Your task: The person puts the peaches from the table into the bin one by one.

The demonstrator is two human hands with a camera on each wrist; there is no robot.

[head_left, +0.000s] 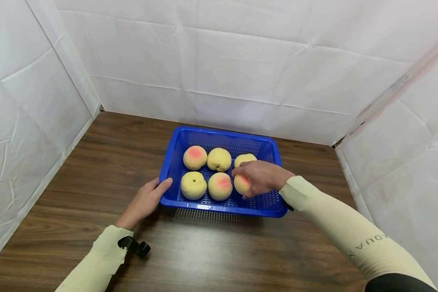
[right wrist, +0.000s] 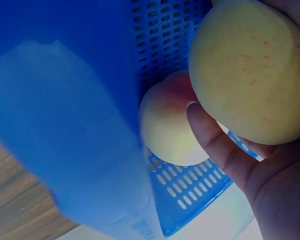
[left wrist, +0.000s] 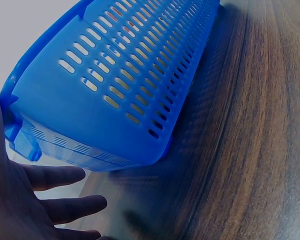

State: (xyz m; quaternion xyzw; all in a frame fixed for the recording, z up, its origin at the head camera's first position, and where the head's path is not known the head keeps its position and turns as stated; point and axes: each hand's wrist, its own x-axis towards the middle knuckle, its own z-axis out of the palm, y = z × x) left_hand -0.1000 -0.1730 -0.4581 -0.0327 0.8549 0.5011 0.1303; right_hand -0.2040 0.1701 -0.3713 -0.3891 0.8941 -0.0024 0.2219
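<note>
A blue plastic basket (head_left: 226, 209) with perforated walls holds several yellow peaches with pinkish blushes, set in two rows. My right hand (head_left: 264, 176) reaches in at the right end and grips a peach (head_left: 242, 185) in the front row. In the right wrist view, thumb and fingers lie around that peach (right wrist: 250, 75), with another peach (right wrist: 172, 122) beyond the thumb. At the basket's left end, my left hand (head_left: 147, 198) holds the rim, thumb over the top. The left wrist view shows its other fingers (left wrist: 72, 207) extended below the rim, outside the wall.
The basket stands on a dark wood-grain table (head_left: 204, 251). White sheeting (head_left: 226, 69) hangs behind the table and along both sides. A black strap with a small device (head_left: 142, 249) sits on the left wrist.
</note>
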